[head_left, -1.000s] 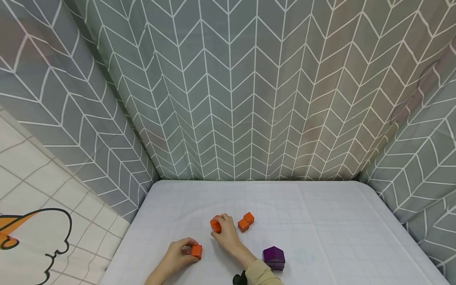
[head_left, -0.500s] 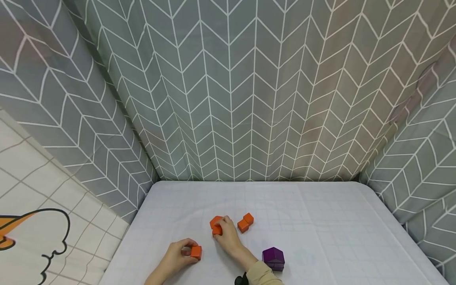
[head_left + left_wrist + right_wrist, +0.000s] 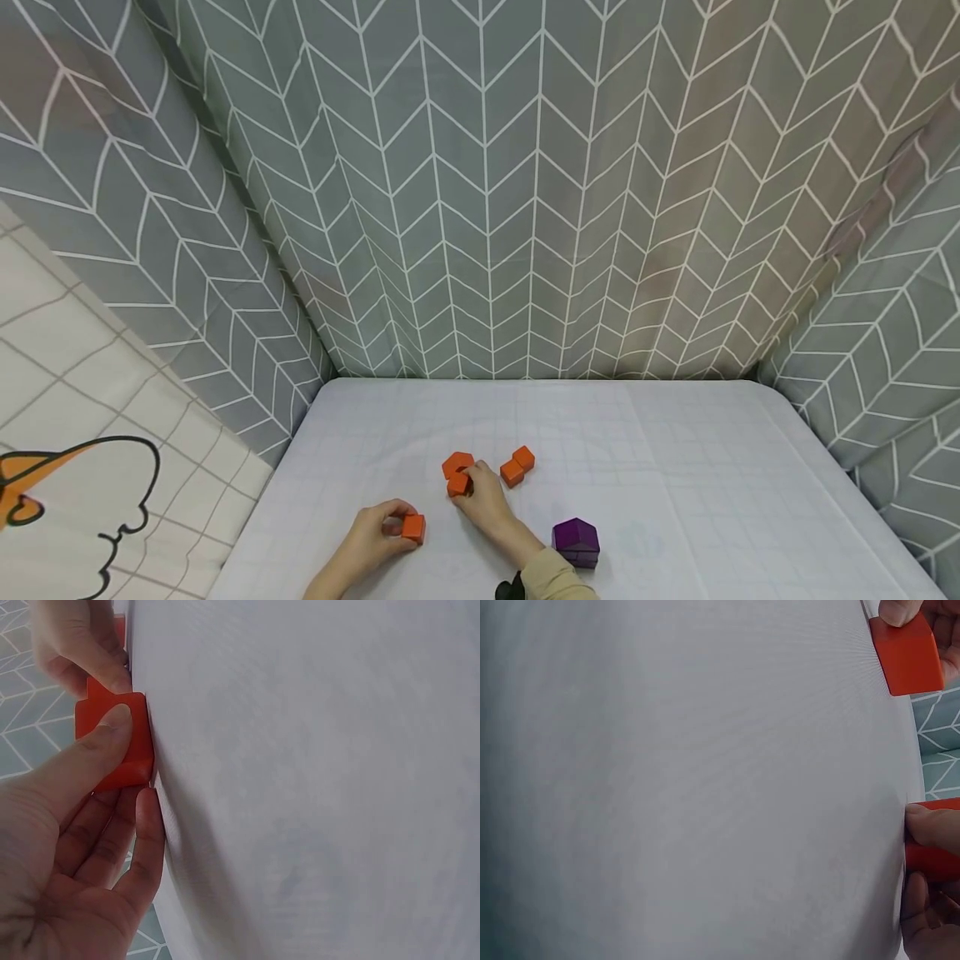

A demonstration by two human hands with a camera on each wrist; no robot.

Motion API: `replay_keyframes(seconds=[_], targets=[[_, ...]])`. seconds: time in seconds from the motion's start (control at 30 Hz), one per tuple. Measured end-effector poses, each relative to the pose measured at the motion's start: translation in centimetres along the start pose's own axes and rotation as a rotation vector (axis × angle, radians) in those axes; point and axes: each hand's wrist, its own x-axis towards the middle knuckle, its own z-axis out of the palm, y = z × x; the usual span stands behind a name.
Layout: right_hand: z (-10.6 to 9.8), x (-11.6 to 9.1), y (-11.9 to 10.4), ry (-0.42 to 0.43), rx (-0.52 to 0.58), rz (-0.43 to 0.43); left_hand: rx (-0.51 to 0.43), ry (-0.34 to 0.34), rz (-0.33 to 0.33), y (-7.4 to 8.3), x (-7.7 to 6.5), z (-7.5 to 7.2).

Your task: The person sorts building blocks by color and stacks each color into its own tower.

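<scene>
In the head view my left hand point(image 3: 375, 533) grips an orange block point(image 3: 413, 528) resting on the white table, thumb and fingers on its sides. The left wrist view shows the thumb pressed flat on this block point(image 3: 112, 746). To its upper right, my right hand point(image 3: 483, 500) pinches a smaller orange block point(image 3: 458, 484). That block sits right at the near side of an orange hexagonal piece point(image 3: 457, 463), partly hidden behind it and the fingers. In the right wrist view, the right fingers hold an orange block point(image 3: 932, 859) at the right edge.
Two orange cubes point(image 3: 517, 467) lie corner to corner just right of the right hand. A purple block stack with a peaked top point(image 3: 576, 543) stands near the right sleeve point(image 3: 555, 577). Patterned grey curtains point(image 3: 487, 208) enclose the white table point(image 3: 675, 467).
The right hand has shifted slightly toward me and turned its orange block, so more of the hexagonal piece behind shows. The left hand stays nearly in place with its block.
</scene>
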Motion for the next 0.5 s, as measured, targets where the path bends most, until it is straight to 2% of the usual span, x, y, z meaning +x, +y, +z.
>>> replay_keyframes(seconds=[0.23, 0.5], targets=[[-0.2, -0.1, -0.3, 0.0, 0.014, 0.01, -0.012, -0.01, 0.002, -0.2, 0.0, 0.0], [-0.6, 0.3, -1.3, -0.02, 0.063, -0.024, -0.023, 0.006, 0.027, -0.3, 0.0, 0.0]])
